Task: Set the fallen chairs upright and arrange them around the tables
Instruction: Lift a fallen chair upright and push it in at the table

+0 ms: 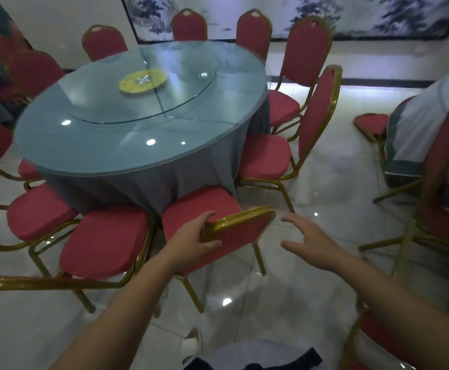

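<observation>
A: Where's the chair rn?
B: The red padded chair w/ gold metal frame (pixel 240 233) stands upright on its legs. Its seat front is against the cloth of the round glass-topped desk w/ grey cloth (pixel 97 169), in the gap btw two matching chairs.
A: Hands?
B: The left hand (pixel 191 240) is clamped on the backrest's top-left corner, fingers over the gold rail, thumb on the back. The right hand (pixel 311 243) is spread wide and holds nothing. It's just beside the top-right corner, not touching.
A: Why that grip?
B: Prob. the top rail gives leverage to steer it. Pushing one corner alone would twist it, so I'd guess the right hand is there to square it.
A: Left to do?
B: This one looks nearly done, maybe a small nudge to line up w/ its neighbours.
A: Surface, room?
B: There's a glossy pale tiled floor (pixel 325 182) reflecting the lights, so the legs prob. slide easily. The desk carries a round glass turntable w/ yellow centre disc (pixel 143 80). An ink landscape painting (pixel 351 14) hangs on the far wall. A second desk w/ white-and-teal cloth (pixel 418 129) is at right, w/ more red chairs by it. I can't make out any chair lying down, but the edges are blurred.
</observation>
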Tool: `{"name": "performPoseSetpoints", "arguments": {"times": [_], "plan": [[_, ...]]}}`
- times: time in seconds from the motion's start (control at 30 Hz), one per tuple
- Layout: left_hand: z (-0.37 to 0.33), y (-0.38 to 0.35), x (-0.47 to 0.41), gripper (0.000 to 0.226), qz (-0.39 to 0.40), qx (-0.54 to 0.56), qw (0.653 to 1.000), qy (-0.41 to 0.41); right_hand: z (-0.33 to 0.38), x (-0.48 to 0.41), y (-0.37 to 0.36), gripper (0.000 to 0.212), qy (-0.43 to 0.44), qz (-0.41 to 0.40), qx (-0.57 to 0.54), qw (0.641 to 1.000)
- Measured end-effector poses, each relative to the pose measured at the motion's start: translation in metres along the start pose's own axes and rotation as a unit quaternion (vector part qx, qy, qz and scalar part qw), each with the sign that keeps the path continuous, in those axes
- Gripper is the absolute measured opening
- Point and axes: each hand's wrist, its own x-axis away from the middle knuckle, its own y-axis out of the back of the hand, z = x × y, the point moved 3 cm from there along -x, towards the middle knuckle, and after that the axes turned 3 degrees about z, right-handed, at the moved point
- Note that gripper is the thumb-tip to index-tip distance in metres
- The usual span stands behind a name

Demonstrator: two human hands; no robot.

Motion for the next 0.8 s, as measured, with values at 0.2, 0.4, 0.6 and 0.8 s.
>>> {"name": "performPoseSetpoints", "arguments": {"times": [0.2,0.4,0.6,0.8], "plan": [[-0.104,-0.063,-0.029,0.058,0.007,0.025,0.987,-0.157,-0.073,0.055,0.045,0.052,-0.032,-0.077,-0.045,0.996],[-0.133,-0.093,-0.087,0.067,0.121,-0.026,0.983,-0.139,-0.11,0.062,0.08,0.05,-0.068,-0.132,-0.087,0.985],[-0.152,-0.093,-0.192,0.064,0.159,0.006,0.981,-0.115,-0.134,0.01,0.12,0.052,-0.083,-0.16,-0.109,0.978],[-0.197,-0.102,-0.346,0.067,0.148,0.049,0.982,-0.11,-0.171,-0.086,0.205,0.05,-0.108,-0.164,-0.114,0.974]]}}
